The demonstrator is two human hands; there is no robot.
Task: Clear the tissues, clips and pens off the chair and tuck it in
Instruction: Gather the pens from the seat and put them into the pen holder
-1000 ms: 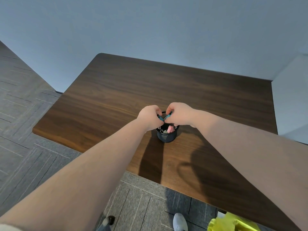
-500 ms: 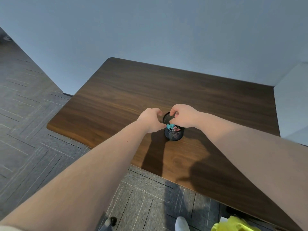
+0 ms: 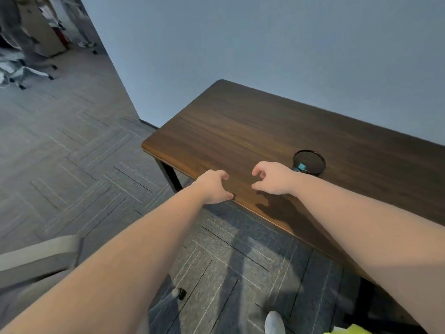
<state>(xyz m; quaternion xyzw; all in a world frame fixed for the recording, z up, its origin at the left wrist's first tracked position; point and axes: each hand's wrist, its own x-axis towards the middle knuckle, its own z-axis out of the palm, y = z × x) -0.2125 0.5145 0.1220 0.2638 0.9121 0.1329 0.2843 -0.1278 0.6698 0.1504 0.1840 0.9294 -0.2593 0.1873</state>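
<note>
- Fingers [image 3: 222, 175] of the left hand [image 3: 213, 186] are loosely curled and hold nothing; those of the right hand [image 3: 272, 177] are curled the same way, also empty.
- Both hands hover at centre frame over the near edge of the tabletop [image 3: 240, 126], apart from each other and from the cup [image 3: 309, 162].
- That dark cup stands on the tabletop at right of centre, just beyond the right hand, with a teal clip [image 3: 300, 168] showing inside it.
- Judging from this, at least some clips are already put away, and both hands are free for the next item.
- No tissues or pens can be seen anywhere, so their share of the work cannot be judged.
- Part of a grey chair [image 3: 38, 259] shows at lower left, blurred, standing on the floor well clear of the tabletop, so tucking it in is not yet done.
- Its seat is out of frame, so what is left on it cannot be told.
</note>
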